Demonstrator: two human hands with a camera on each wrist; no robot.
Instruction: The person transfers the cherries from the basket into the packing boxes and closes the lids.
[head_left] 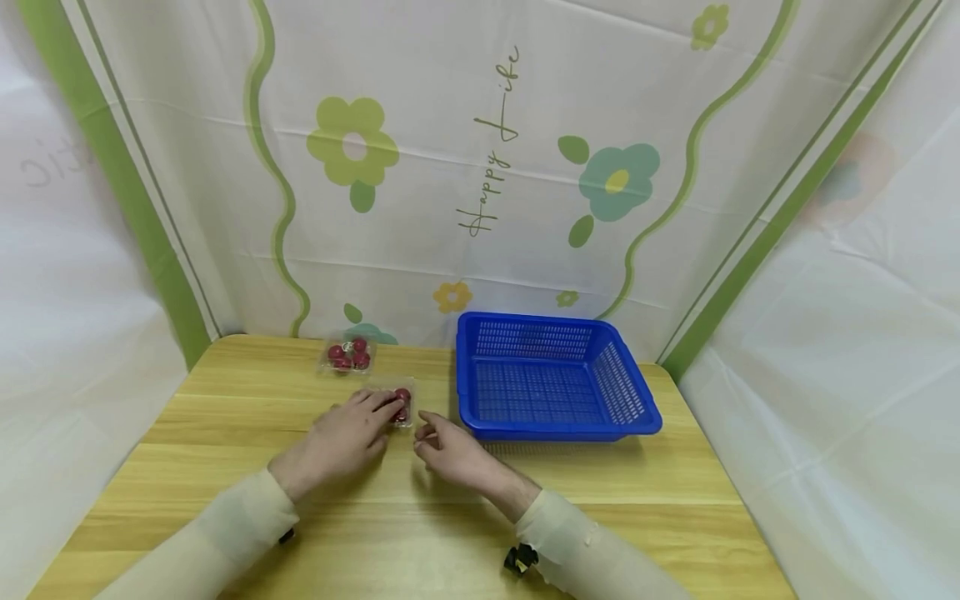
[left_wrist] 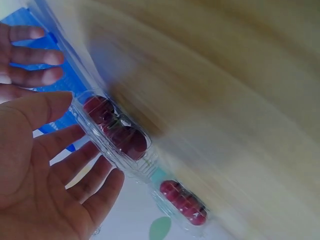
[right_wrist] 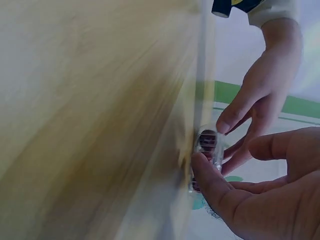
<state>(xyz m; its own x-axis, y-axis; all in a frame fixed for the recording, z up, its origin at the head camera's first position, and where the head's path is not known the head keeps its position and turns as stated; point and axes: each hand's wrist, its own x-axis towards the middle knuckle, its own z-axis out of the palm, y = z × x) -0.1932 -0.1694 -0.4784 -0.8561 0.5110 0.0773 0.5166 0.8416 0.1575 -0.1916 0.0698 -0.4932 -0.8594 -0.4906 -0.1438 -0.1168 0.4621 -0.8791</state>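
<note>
On the table, a clear plastic box of dark red round fruits [head_left: 403,395] lies flat under my left hand [head_left: 347,437]. The left wrist view shows the fingers [left_wrist: 104,182] spread along the lid of this fruit box [left_wrist: 117,127], thumb tip at its edge. Just right of the box hovers my right hand [head_left: 455,452], apart from it, with loosely bent fingers and nothing held. Farther back on the left lies a second clear box of the same red fruits [head_left: 360,360].
A blue slotted plastic basket [head_left: 467,392] stands right of the hands, its bottom bare. The wooden table [head_left: 420,533] meets a white flower-printed curtain [head_left: 420,242] at the back, and white sheets hang on both sides.
</note>
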